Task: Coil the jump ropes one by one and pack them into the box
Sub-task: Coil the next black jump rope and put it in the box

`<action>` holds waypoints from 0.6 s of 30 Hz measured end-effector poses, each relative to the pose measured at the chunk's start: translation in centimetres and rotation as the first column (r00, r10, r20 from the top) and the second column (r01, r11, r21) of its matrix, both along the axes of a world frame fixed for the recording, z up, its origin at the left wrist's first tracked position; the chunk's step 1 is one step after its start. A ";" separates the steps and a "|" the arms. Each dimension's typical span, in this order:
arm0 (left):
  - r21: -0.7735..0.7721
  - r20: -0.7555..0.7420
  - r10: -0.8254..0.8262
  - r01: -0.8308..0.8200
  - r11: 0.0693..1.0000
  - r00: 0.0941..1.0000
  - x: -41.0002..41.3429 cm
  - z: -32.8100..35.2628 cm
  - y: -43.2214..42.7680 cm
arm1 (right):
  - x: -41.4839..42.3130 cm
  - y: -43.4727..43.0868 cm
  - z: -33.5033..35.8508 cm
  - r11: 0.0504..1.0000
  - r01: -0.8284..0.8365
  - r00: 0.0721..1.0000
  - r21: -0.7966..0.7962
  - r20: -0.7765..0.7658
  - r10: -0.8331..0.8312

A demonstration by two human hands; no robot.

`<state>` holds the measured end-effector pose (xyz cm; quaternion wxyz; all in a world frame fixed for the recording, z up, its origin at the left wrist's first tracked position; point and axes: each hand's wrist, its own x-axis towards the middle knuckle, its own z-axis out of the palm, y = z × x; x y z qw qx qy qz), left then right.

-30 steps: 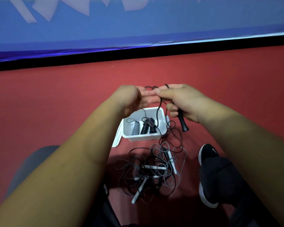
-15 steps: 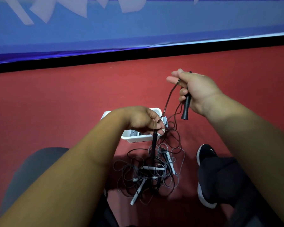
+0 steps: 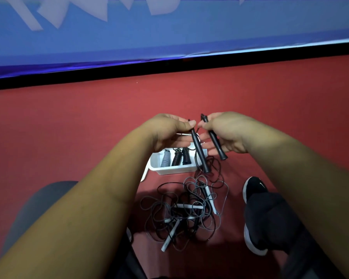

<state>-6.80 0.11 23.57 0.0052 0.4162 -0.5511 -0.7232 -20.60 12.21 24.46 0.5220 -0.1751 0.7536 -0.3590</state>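
Note:
My left hand (image 3: 169, 131) pinches the top of one black jump-rope handle (image 3: 199, 152), which hangs down over the white box (image 3: 175, 170). Close beside it, my right hand (image 3: 228, 133) grips the second black handle (image 3: 217, 144) of the same rope. The thin black cord drops from both handles to the floor. Inside the box lie three coiled ropes (image 3: 175, 158), one grey and two black. A tangled pile of loose ropes (image 3: 185, 210) with white handles lies on the red floor below the box.
My black shoes (image 3: 254, 190) and dark trouser leg are right of the pile. A grey seat edge (image 3: 38, 200) shows at lower left. The box lid (image 3: 145, 174) leans against the box's left side. A blue banner and black strip run along the far floor edge.
My left hand rose from the pile with the second black handle and met my right hand above the box. My right hand came down and left toward it.

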 end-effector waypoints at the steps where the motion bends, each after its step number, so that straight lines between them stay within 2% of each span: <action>1: -0.016 0.011 0.025 -0.025 1.000 1.000 0.1 -0.1 -0.1 | 0.3 0.2 0.1 0.999 -0.039 0.999 0.000 -0.012 0.039; 3: -0.036 0.025 0.062 -0.061 0.998 0.998 0.2 -0.2 -0.3 | 1.1 0.4 0.1 0.997 -0.076 0.996 -0.032 -0.043 0.075; 8: -0.077 0.028 0.135 -0.132 0.988 0.990 0.1 -0.1 -0.4 | 2.2 0.3 -0.4 0.985 -0.128 0.966 -0.118 -0.238 0.097; 11: -0.042 0.009 0.153 -0.153 0.987 0.988 -0.1 -0.2 -0.3 | 3.0 0.4 -0.4 0.968 -0.221 0.909 -0.116 -0.385 0.162; 15: -0.017 -0.002 0.147 -0.147 0.989 0.989 -0.1 -0.2 -0.4 | 3.8 0.5 -0.9 0.963 -0.235 0.904 -0.132 -0.394 0.166; 18: -0.062 0.000 0.144 -0.143 0.988 0.990 -0.1 0.1 -0.6 | 3.7 0.3 -1.0 0.950 -0.298 0.831 -0.093 -0.514 0.211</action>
